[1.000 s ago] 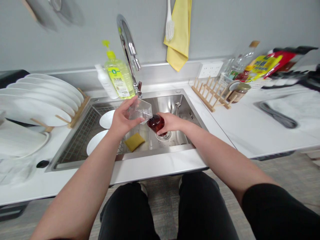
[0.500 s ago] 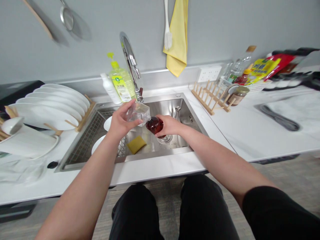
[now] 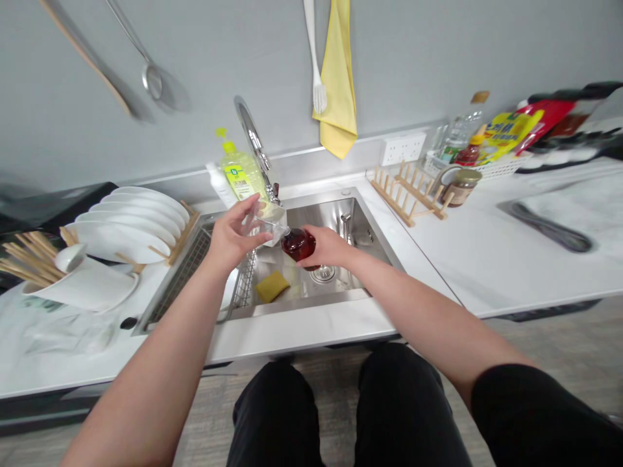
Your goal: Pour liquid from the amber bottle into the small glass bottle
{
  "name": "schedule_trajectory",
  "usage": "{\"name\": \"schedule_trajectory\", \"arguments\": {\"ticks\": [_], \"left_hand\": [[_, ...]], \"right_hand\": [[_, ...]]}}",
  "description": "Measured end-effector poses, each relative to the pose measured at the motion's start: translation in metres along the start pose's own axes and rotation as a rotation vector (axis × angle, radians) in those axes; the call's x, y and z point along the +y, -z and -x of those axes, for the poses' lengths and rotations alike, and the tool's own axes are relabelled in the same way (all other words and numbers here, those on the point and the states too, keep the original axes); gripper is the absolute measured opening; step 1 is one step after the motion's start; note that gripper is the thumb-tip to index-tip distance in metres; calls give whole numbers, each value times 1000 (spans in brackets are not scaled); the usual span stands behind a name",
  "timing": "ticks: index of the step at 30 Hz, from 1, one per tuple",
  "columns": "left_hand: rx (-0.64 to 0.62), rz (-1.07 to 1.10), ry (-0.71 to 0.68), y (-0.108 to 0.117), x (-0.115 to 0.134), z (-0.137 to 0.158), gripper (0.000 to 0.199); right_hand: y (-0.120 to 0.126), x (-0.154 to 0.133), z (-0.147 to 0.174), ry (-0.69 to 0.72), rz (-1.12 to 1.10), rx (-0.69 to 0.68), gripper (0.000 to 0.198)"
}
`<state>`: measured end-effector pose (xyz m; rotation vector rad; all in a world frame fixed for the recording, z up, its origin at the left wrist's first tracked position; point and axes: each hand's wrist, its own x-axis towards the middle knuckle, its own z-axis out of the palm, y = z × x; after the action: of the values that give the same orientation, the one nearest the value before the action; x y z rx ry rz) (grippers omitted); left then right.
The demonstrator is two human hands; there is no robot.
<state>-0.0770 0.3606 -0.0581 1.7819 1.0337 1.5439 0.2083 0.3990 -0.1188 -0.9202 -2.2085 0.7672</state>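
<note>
Over the sink (image 3: 311, 301), my left hand (image 3: 234, 235) grips a clear plastic container (image 3: 272, 220) between thumb and fingers. My right hand (image 3: 327, 246) is wrapped round a bottle of dark red liquid (image 3: 298, 245), tilted to the left. The bottle's neck meets the container's opening or lies right at it; whether liquid flows cannot be made out. Below the hands, a yellow sponge (image 3: 272, 286) lies on the sink floor. A wire rack (image 3: 244, 285) sits left of the sponge, partly hidden by my left arm.
Behind the hands stand the faucet (image 3: 253, 139) and a yellow-green soap bottle (image 3: 242, 172). White plates (image 3: 129, 227) in a rack and a white holder with chopsticks (image 3: 92, 285) are at left. At right are a wooden rack (image 3: 411, 194) and a jar (image 3: 462, 188).
The camera view has shifted, bringing the chopsticks at left into sight. Both hands keep hold of the container and the bottle, in nearly the same position to each other.
</note>
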Motion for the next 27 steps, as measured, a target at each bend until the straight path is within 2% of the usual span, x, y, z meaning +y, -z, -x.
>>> {"name": "schedule_trajectory", "arguments": {"ticks": [13,21,27], "left_hand": [[-52,-53,10,-12,53,-17,93],[-71,-55,53,-20,65,-29,90],[-120,-98,38,-18,67,-41,94]], "right_hand": [[7,-9,6,82,-108,99,78],[4,-3,5,83,-128,153,80],[4,-4,5,69,-119,185,76]]}}
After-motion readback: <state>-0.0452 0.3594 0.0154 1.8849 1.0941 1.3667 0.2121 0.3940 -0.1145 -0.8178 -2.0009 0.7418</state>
